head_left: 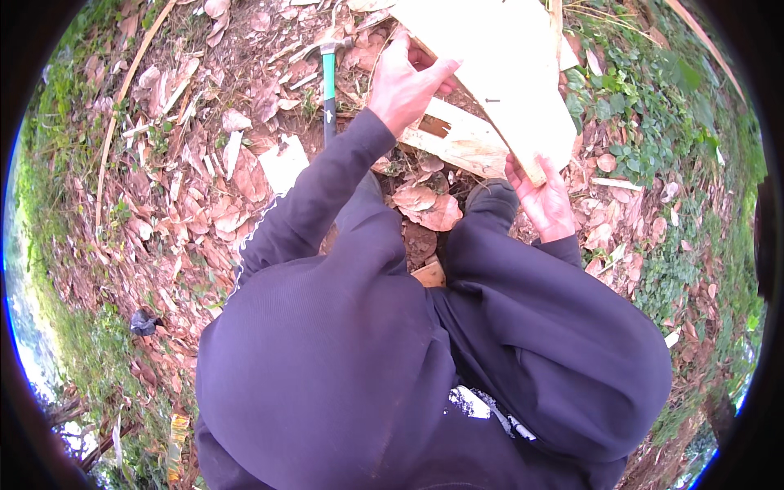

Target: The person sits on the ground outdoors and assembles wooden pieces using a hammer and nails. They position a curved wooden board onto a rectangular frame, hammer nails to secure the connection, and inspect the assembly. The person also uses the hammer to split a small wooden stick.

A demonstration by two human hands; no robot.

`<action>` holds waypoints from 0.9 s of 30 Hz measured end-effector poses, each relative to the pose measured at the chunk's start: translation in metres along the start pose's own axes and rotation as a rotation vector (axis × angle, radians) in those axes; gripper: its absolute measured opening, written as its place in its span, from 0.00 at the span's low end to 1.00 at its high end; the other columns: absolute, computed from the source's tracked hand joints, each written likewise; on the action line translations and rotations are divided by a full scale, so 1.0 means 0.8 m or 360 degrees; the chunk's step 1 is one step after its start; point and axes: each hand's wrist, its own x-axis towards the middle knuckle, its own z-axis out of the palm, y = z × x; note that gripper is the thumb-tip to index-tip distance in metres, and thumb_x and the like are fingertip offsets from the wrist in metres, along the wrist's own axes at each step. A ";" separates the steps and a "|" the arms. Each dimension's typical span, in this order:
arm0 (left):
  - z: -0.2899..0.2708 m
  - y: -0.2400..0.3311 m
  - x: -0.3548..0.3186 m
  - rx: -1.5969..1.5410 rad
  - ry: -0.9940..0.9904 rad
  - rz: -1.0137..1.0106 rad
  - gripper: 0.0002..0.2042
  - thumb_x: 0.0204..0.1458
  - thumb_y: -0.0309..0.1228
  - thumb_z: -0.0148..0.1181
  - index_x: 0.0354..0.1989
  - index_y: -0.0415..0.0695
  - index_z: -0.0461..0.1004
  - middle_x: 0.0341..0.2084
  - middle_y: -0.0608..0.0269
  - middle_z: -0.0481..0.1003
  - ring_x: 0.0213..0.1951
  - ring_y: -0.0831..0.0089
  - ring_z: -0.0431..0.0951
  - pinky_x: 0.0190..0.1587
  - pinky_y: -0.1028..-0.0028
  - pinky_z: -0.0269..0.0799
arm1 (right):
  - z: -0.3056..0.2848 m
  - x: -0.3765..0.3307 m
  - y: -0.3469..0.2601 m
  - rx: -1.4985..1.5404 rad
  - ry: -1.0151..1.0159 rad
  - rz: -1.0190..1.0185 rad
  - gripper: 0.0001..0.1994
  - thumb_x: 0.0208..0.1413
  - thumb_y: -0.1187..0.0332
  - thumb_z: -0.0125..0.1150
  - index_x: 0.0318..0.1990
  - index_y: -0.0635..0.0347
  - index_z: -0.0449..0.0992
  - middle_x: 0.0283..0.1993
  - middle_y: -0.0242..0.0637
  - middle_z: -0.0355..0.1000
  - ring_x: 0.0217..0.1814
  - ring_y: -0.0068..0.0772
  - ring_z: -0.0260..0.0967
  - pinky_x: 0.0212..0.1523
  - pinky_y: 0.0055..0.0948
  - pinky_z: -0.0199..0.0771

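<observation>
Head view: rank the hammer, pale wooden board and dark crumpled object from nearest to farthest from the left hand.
1. Pale wooden board: held in the left hand.
2. Hammer: just left of that hand.
3. Dark crumpled object: far left, lower in view.

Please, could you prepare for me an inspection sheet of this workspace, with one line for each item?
Surface: soil ground strewn with dry leaves.
Work items: pale board, overexposed, showing a small nail-like piece; hammer with green-and-black handle, left of the board.
Clutter: pale wood scraps; a dark lump at far left, kind unclear.
Hands: left hand grips the board's left edge; right hand grips that edge's lower end.
Cables: nothing seen.
Surroundings: green plants on both sides.
</observation>
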 end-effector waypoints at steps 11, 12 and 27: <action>0.010 0.015 0.017 0.0425 -0.0461 -0.0021 0.15 0.53 0.33 0.66 0.42 0.35 0.72 0.28 0.60 0.78 0.28 0.76 0.80 0.30 0.78 0.76 | -0.039 0.011 -0.069 -0.0432 -0.0586 -0.0201 0.36 0.60 0.50 0.56 0.66 0.67 0.55 0.64 0.50 0.63 0.66 0.42 0.62 0.66 0.43 0.63; 0.012 0.017 0.018 0.0465 -0.0547 -0.0029 0.15 0.53 0.33 0.66 0.41 0.35 0.72 0.28 0.60 0.78 0.28 0.77 0.80 0.29 0.79 0.75 | -0.031 0.015 -0.076 -0.0501 -0.0664 -0.0187 0.36 0.60 0.51 0.57 0.66 0.68 0.55 0.64 0.50 0.63 0.66 0.41 0.62 0.66 0.42 0.63; 0.069 0.031 -0.034 0.0507 -0.0616 0.0070 0.23 0.49 0.44 0.70 0.42 0.35 0.73 0.31 0.58 0.78 0.32 0.76 0.79 0.37 0.76 0.75 | -0.013 0.009 -0.032 -0.0563 -0.0426 -0.0083 0.38 0.46 0.64 0.73 0.64 0.64 0.59 0.60 0.42 0.66 0.61 0.38 0.67 0.60 0.39 0.70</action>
